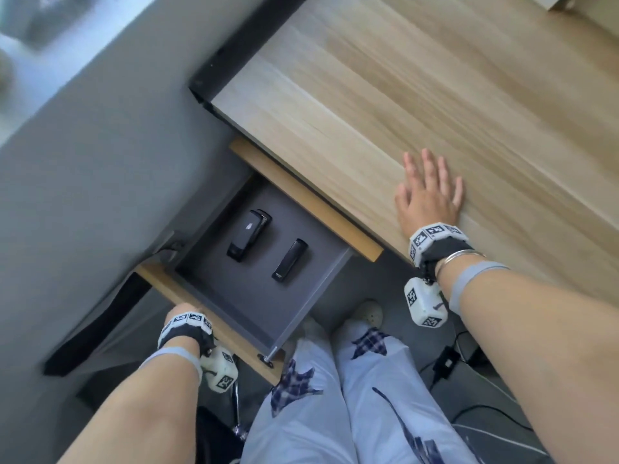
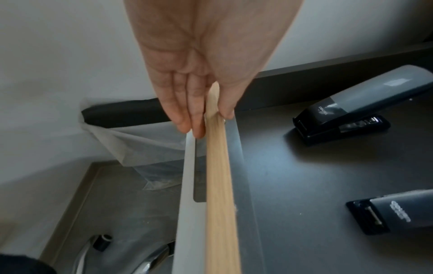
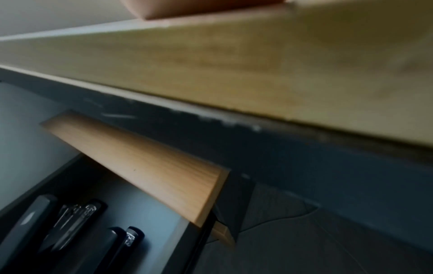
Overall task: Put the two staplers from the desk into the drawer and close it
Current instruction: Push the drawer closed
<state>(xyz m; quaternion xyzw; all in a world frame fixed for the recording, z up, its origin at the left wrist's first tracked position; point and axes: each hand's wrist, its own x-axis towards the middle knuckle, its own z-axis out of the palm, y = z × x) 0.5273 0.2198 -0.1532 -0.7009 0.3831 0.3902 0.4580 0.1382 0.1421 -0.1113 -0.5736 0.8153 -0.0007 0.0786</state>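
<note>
The drawer (image 1: 254, 296) stands pulled out below the wooden desk (image 1: 402, 95), and both black staplers lie on its dark floor. The larger stapler (image 1: 248, 239) (image 2: 365, 103) (image 3: 25, 224) is to the left and the slimmer stapler (image 1: 289, 264) (image 2: 398, 209) (image 3: 114, 244) to the right, apart from each other. My left hand (image 1: 182, 311) (image 2: 211, 122) pinches the top edge of the wooden drawer front (image 1: 234, 343) (image 2: 220, 185), fingers outside and thumb inside. My right hand (image 1: 428, 192) (image 3: 199, 7) lies flat on the desk near its front edge, holding nothing.
A wooden rail (image 1: 301, 202) (image 3: 140, 166) runs under the desk edge above the drawer. My legs in pale trousers (image 1: 335, 396) stand right behind the drawer. Cables and a black box (image 1: 445, 363) lie on the floor at right. A bin with a plastic liner (image 2: 140, 144) sits left of the drawer.
</note>
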